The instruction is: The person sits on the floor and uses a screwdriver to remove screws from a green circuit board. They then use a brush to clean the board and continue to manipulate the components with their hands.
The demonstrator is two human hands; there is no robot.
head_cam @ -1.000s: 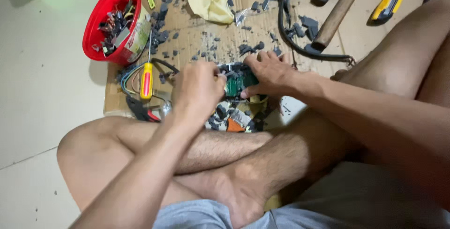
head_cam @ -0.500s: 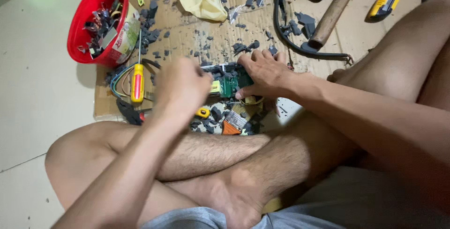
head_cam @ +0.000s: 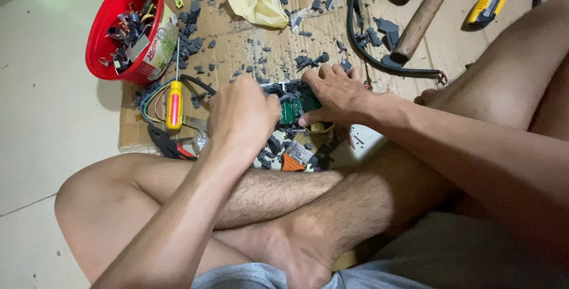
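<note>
The small green circuit board [head_cam: 294, 108] lies on the brown cardboard sheet [head_cam: 249, 40] just ahead of the crossed shins, pinned by the right hand [head_cam: 333, 95] spread flat; the left hand [head_cam: 242, 114] is fisted beside it, its contents hidden; a yellow-handled screwdriver [head_cam: 174, 99] and red plastic bowl of scrap [head_cam: 127, 28] sit within left reach

The person sits cross-legged, both bare forearms reaching forward over the shins; the left hand [head_cam: 243, 114] is curled into a loose fist, knuckles up, wrist bent slightly inward, its fingers hidden beneath the palm; the right hand [head_cam: 335, 95] lies flat and spread, palm down, fingers [head_cam: 325, 73] pointing away from the body, thumb tucked toward the left hand; the two hands sit just beside each other.
</note>
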